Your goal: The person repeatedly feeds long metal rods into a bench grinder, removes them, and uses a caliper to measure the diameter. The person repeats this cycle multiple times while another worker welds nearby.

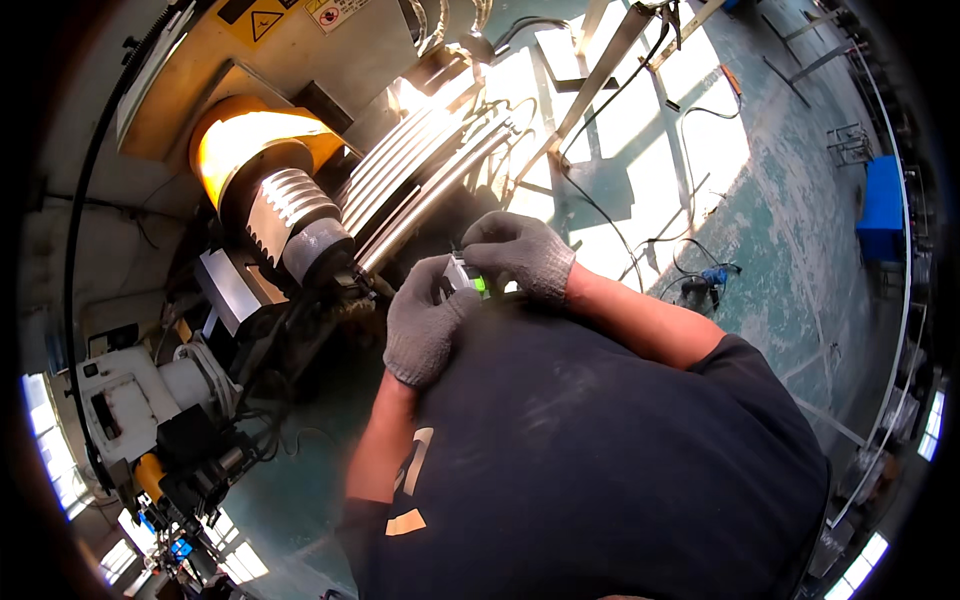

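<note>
I am watching from far away, and I look down on two hands in gray gloves. The left hand [425,325] is bent around a small white and green thing [459,270], pinching it between thumb and fingers. The right hand [528,255] has its fingers curled in close at the top of that thing, but I cannot tell if it grips it or only touches it. The small thing is between the two hands, just in front of the person's dark shirt [600,420]. The gloves hide most of it, so I cannot tell what it is. Past the left hand, I see long shiny metal bars [410,170] lying side by side on a slant. Next to them is a big round yellow cover [235,135], with a ridged metal cylinder [285,200] coming out of it. A square metal block [232,290] sits just below that. Farther to the left is a white machine [130,395]. On the right side, the floor [775,300] is green and scuffed, with a bright patch of sun. A black cord [597,206] curls over it, near a small blue tool [714,275]. Far off to the right stands a blue box [880,210].
</note>
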A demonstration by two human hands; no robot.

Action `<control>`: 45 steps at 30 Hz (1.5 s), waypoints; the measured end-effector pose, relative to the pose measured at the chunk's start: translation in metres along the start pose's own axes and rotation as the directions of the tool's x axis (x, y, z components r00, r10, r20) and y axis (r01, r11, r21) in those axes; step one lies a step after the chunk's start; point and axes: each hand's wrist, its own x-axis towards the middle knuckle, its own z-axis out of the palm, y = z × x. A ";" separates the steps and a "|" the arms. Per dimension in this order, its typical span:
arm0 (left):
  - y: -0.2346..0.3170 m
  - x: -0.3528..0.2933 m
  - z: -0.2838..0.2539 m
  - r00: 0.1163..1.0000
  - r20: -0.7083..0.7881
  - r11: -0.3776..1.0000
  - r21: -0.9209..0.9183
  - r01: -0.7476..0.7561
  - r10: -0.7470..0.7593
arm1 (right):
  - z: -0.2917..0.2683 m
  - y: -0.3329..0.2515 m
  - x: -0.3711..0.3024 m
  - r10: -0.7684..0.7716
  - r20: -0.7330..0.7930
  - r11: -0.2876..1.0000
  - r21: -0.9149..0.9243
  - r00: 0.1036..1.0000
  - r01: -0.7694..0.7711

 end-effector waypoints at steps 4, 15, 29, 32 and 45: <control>-0.013 0.006 0.005 0.998 -0.060 0.986 -0.168 0.009 -0.019 | -0.005 -0.005 -0.014 -0.012 0.088 0.998 -0.063 0.996 0.018; -0.016 0.022 0.010 0.999 -0.025 0.987 -0.159 0.023 -0.027 | 0.001 0.010 -0.017 -0.444 0.002 0.834 -0.363 0.896 0.415; -0.005 0.021 0.022 0.994 -0.003 0.992 0.069 -0.109 0.109 | -0.009 0.007 -0.002 0.038 -0.027 0.999 0.021 0.999 -0.037; -0.007 0.021 0.023 0.998 -0.035 0.990 0.128 -0.051 0.056 | -0.015 0.008 0.003 0.003 0.001 0.997 -0.076 1.000 -0.003; 0.016 0.020 0.019 0.983 -0.057 0.889 0.438 -0.130 0.172 | -0.012 0.001 0.007 0.117 0.032 0.993 -0.030 0.993 -0.116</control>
